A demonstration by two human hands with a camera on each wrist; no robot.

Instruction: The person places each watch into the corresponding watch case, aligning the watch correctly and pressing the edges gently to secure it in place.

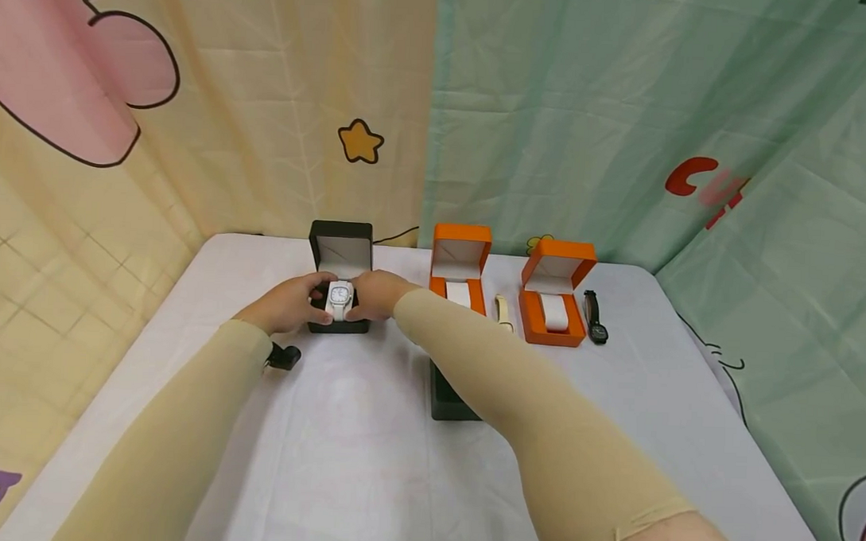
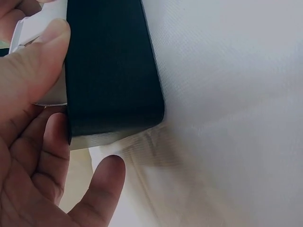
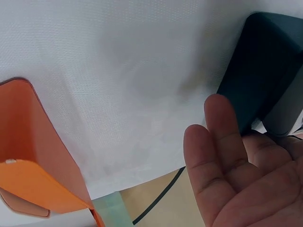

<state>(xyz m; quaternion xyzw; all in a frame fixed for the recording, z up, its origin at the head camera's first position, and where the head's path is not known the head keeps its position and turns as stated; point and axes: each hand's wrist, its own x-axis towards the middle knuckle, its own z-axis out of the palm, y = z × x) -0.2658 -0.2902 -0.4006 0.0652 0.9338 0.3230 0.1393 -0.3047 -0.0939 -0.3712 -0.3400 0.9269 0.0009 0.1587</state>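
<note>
A white watch (image 1: pixel 340 294) with a square-cornered face sits upright in the opened dark green watch box (image 1: pixel 338 328) at the table's back left. From the left side my left hand (image 1: pixel 288 304) grips the watch, its thumb (image 2: pixel 45 59) pressed on the white band near the box's edge. On the other side my right hand (image 1: pixel 380 292) pinches the watch's edge. Two of its fingers (image 3: pixel 220 127) stretch out along the outside of the dark box (image 3: pixel 258 66). The pinching fingertips are partly hidden in the right wrist view.
Two opened orange watch boxes (image 1: pixel 462 240) (image 1: pixel 554 338) with white cushions stand to the right. Between them lies a pale gold watch (image 1: pixel 502 309); a black watch (image 1: pixel 595 320) lies farther right. My right forearm partly covers another dark green box (image 1: pixel 453 402). Curtains hang behind the white-covered table (image 1: pixel 355 459).
</note>
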